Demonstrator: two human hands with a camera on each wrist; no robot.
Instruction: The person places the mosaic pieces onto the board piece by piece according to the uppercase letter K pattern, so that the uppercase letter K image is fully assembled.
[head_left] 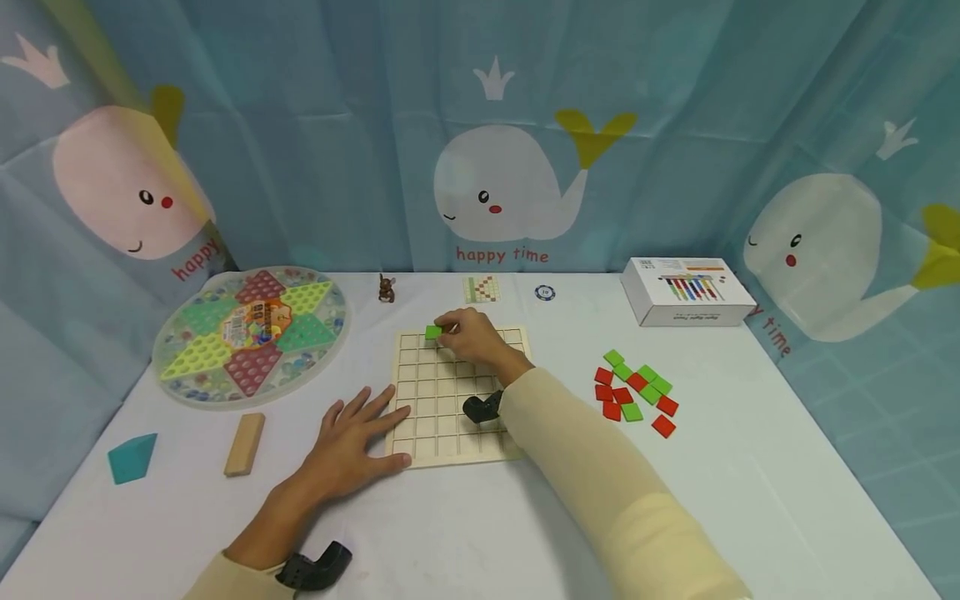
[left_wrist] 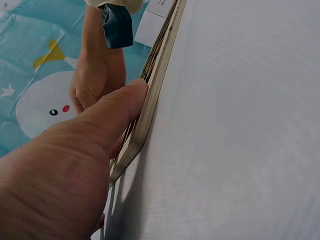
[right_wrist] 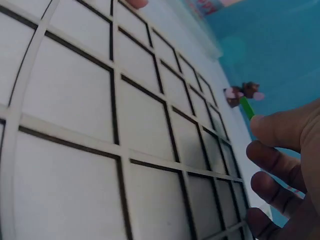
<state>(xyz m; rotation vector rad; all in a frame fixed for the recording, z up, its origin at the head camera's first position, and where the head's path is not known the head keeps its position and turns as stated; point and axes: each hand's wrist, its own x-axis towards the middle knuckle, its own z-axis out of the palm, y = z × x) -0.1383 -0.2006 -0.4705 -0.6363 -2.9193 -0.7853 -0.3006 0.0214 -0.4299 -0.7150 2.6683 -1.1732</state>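
A wooden grid board (head_left: 435,429) lies flat on the white table. My right hand (head_left: 472,337) is over its far edge and pinches a green square tile (head_left: 432,332) near the far left corner. In the right wrist view the tile (right_wrist: 247,108) is seen edge-on between thumb and fingers, above the grid. My left hand (head_left: 348,446) rests at the board's left edge with fingers spread. The left wrist view shows its thumb (left_wrist: 127,97) touching the board's side. Right of the board lies a loose group of red tiles (head_left: 663,426) and green tiles (head_left: 632,412).
On the left are a round star-patterned game board (head_left: 255,333), a wooden block (head_left: 244,444) and a teal wedge (head_left: 132,458). Along the back stand a brown mouse figure (head_left: 386,288), a patterned card (head_left: 482,289), a chip (head_left: 545,292) and a white box (head_left: 686,292). Curtains (head_left: 337,125) enclose the table.
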